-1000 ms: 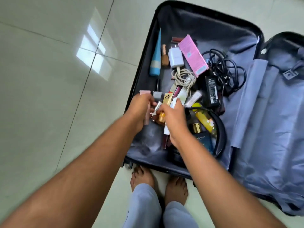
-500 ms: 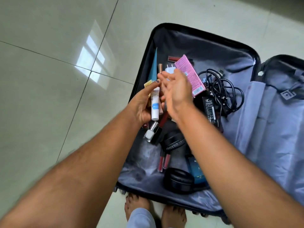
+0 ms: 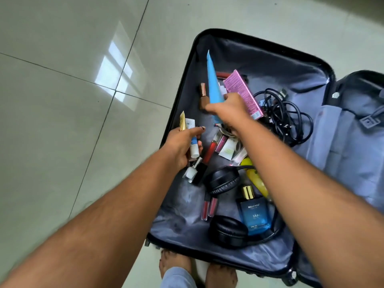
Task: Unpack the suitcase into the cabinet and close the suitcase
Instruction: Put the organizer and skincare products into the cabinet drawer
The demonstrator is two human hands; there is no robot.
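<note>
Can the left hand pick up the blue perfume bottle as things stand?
Probably not: the left hand already grips small tubes. The blue perfume bottle itself lies uncovered beside the headphones.

The blue perfume bottle (image 3: pixel 254 215) reads "BELLAVITA".

We see a pale tiled floor (image 3: pixel 62 142) with dark grout lines. A window reflection (image 3: pixel 116 77) glints on it. Bare feet (image 3: pixel 176 267) stand below.

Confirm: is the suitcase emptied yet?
No. The suitcase lies open, holding headphones, perfume bottle, black cables and lip glosses.
</note>
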